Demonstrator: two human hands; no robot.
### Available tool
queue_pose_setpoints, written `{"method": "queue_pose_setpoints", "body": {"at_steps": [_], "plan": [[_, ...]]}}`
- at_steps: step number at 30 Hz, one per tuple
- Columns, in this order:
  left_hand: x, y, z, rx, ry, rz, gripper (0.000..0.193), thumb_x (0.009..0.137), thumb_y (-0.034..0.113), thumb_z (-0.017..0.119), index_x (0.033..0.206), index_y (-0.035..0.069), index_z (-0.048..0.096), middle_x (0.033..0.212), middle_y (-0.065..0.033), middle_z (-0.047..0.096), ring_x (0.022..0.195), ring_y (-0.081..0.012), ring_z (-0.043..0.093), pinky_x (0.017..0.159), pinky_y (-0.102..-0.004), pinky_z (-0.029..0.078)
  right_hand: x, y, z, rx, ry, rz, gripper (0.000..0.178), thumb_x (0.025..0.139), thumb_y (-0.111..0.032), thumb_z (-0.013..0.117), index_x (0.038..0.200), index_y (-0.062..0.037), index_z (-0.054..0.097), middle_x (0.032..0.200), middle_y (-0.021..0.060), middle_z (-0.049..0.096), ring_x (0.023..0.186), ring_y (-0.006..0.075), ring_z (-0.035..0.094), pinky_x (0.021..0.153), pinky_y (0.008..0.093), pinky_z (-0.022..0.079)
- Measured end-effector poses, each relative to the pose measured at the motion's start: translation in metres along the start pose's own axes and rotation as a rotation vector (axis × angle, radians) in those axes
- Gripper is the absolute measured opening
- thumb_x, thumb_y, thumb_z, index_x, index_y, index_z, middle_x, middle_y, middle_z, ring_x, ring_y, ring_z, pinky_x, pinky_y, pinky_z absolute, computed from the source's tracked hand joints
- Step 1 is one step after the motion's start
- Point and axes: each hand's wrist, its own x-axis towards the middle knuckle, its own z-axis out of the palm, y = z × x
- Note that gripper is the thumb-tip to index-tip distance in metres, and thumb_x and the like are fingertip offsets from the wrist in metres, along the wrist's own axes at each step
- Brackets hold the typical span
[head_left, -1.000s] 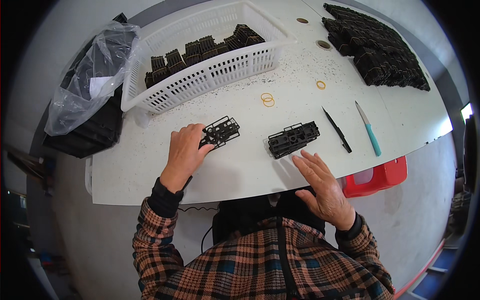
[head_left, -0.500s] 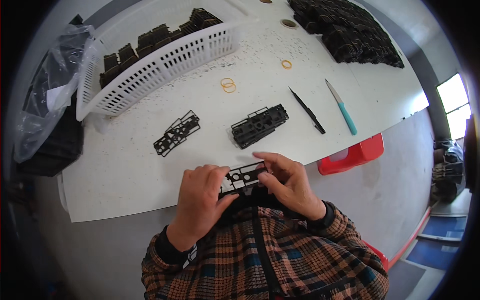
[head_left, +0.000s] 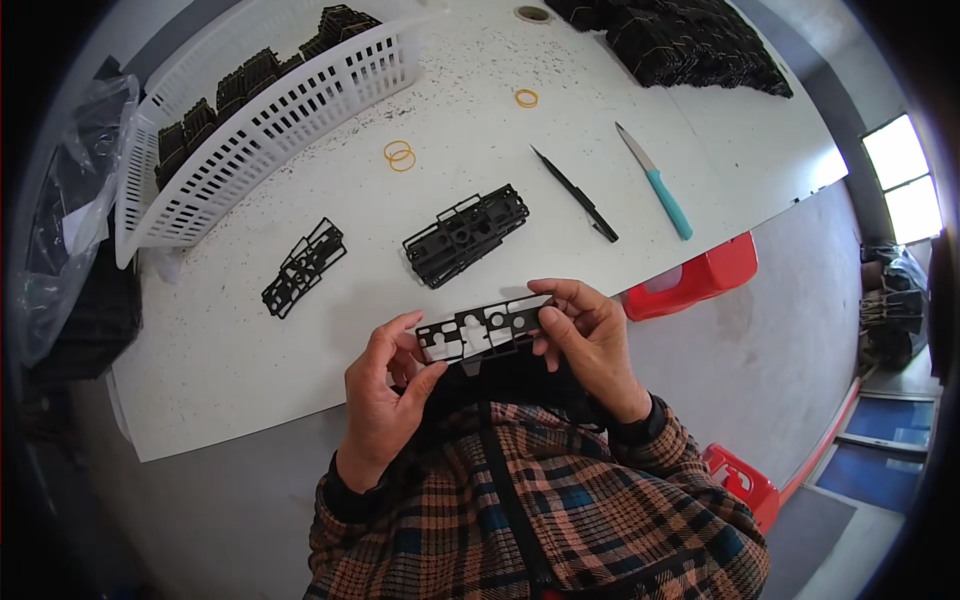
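Observation:
My left hand [head_left: 385, 385] pinches the left end of a thin black plastic frame [head_left: 508, 322] with cutouts, its thumb on the near edge. At the other end my right hand [head_left: 585, 340] grips the frame between thumb and fingers. It is held just above the table's near edge, and white shows through its openings. Beyond it on the table lies a thicker stack of similar black frames [head_left: 465, 235]. Further left rests a small, uneven group of black frames [head_left: 303, 268].
A white slotted basket [head_left: 270, 120] holds banded black bundles. More bundles [head_left: 690, 50] are piled far right. Yellow rubber bands [head_left: 399, 155], a black pen-like cutter [head_left: 580, 195] and a turquoise-handled knife [head_left: 668, 205] lie on the table. A red stool [head_left: 700, 280] stands beside it.
My view has shifted, so the table items appear further left. Both hands have spread apart along the frame, and more of it shows between them.

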Motion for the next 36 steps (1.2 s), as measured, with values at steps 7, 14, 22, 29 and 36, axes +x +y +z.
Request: {"method": "queue_pose_setpoints", "body": {"at_steps": [7, 14, 22, 29, 36], "plan": [[0.004, 0.004, 0.009, -0.088, 0.031, -0.028, 0.045, 0.084, 0.001, 0.069, 0.126, 0.002, 0.051, 0.086, -0.0025, 0.059, 0.067, -0.0059, 0.053, 0.061, -0.0203, 0.044, -0.001, 0.009, -0.013, 0.044, 0.059, -0.057, 0.031, 0.097, -0.011, 0.056, 0.125, 0.0027, 0.054, 0.083, 0.0041, 0.063, 0.066, 0.0063, 0.061, 0.049, 0.0158, 0.046], [0.002, 0.003, 0.012, -0.080, 0.067, -0.019, 0.040, 0.087, 0.000, 0.066, 0.124, 0.001, 0.052, 0.088, -0.0030, 0.061, 0.070, -0.0064, 0.055, 0.065, -0.0206, 0.046, -0.004, 0.010, -0.015, 0.051, 0.095, -0.078, 0.031, 0.097, -0.010, 0.056, 0.125, 0.0026, 0.055, 0.084, 0.0045, 0.064, 0.065, 0.0062, 0.060, 0.049, 0.0160, 0.047], [0.004, -0.001, 0.006, 0.002, 0.149, 0.131, 0.025, 0.088, 0.000, 0.063, 0.114, 0.002, 0.061, 0.094, -0.0071, 0.063, 0.076, -0.0112, 0.058, 0.063, -0.0223, 0.046, -0.006, 0.009, -0.012, -0.026, 0.055, -0.104, 0.033, 0.097, -0.009, 0.055, 0.128, 0.0019, 0.054, 0.080, 0.0024, 0.062, 0.064, 0.0051, 0.060, 0.050, 0.0159, 0.046], [0.004, 0.006, 0.011, -0.077, 0.002, 0.141, 0.029, 0.086, 0.000, 0.063, 0.115, 0.003, 0.062, 0.108, -0.0109, 0.060, 0.093, -0.0201, 0.058, 0.075, -0.0265, 0.047, -0.002, 0.005, 0.002, -0.039, -0.064, -0.022, 0.032, 0.098, -0.007, 0.052, 0.129, 0.0008, 0.054, 0.077, -0.0001, 0.060, 0.062, 0.0030, 0.057, 0.049, 0.0151, 0.044], [0.006, 0.017, 0.025, 0.007, -0.142, 0.344, 0.037, 0.080, -0.003, 0.064, 0.116, 0.005, 0.061, 0.125, -0.0137, 0.053, 0.109, -0.0274, 0.051, 0.089, -0.0329, 0.045, -0.010, 0.008, 0.021, 0.011, -0.220, 0.071, 0.030, 0.099, -0.006, 0.050, 0.128, 0.0003, 0.054, 0.076, 0.0004, 0.061, 0.060, 0.0020, 0.055, 0.050, 0.0155, 0.043]]}}
